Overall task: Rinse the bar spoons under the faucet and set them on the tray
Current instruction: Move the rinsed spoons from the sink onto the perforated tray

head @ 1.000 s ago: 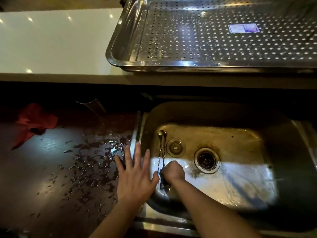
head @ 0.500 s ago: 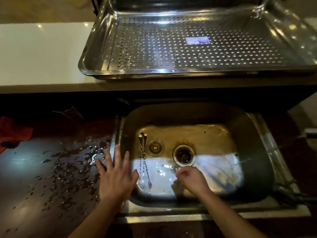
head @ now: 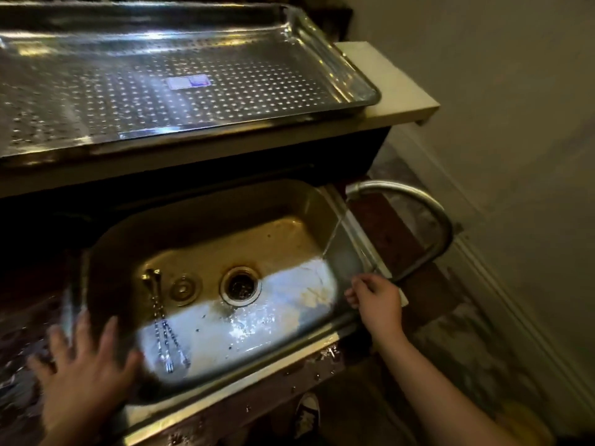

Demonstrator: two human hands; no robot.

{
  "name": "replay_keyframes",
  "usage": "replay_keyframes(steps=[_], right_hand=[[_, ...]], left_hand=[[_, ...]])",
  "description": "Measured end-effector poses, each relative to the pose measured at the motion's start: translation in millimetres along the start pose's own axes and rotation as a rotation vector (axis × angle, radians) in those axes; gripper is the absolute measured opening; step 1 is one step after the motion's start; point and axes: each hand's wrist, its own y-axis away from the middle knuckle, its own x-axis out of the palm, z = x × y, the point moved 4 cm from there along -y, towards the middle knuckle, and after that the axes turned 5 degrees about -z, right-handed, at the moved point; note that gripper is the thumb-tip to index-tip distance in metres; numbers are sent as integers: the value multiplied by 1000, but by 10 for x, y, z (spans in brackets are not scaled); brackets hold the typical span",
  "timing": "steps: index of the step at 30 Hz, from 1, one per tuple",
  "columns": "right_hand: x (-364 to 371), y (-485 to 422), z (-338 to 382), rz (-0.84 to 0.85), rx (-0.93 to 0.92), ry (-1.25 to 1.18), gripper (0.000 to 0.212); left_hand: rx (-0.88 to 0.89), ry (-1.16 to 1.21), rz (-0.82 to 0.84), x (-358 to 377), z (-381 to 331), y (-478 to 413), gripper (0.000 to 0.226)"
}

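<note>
On my screen the two bar spoons (head: 161, 320) lie side by side on the bottom of the steel sink (head: 225, 394), in its left part. Their bowls point to the far wall of the basin and their small fork ends point to the near wall. They touch each other along the twisted stems. No hand touches them. A small round plug (head: 183, 288) lies just beside them, and the open drain (head: 240, 286) is further to the right.

The left hand (head: 83, 375) is flat with the fingers spread wide. It rests on the left rim of the sink and on the wet dark counter (head: 19, 349). It holds nothing, and it is blurred.

The right hand (head: 376, 300) is at the right rim of the sink, near the foot of the curved faucet (head: 441, 226). Its fingers are curled, but I cannot tell if they pinch something or only close on themselves. A thin stream of water (head: 335, 233) falls from the spout onto the right wall of the basin, well apart from the spoons.

The perforated tray (head: 354, 78) stands on the white shelf (head: 402, 91) behind the sink, with a small sticker (head: 188, 82) on its floor. I see water drops on its left part. A shoe (head: 307, 410) shows below the counter edge.
</note>
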Motion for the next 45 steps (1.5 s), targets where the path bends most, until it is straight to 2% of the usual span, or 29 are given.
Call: replay_keyframes(steps=[5,7,14,20,26,33,39,45], right_hand=[[-33,38,31,-87,35,-246,18],[-36,34,20,-140,79,-364,13],[53,74,65,-213,120,-586,22],[98,51,67,-174,117,-539,28],[137,-61,8,-173,175,-546,29],[117,-103,13,-220,207,-587,30],[129,-74,74,-282,215,-564,27],[134,-28,75,-318,210,-527,20]], left_hand=[[-33,39,64,22,-28,-16,69],[-51,44,41,8,-32,-8,71],[-20,-11,-6,2,-23,-9,69],[52,21,-43,-137,-197,178,81],[91,113,-22,-109,-706,433,71],[76,216,-78,-123,-736,550,74],[33,216,2,-18,-773,682,65],[28,216,10,-58,-795,689,64]])
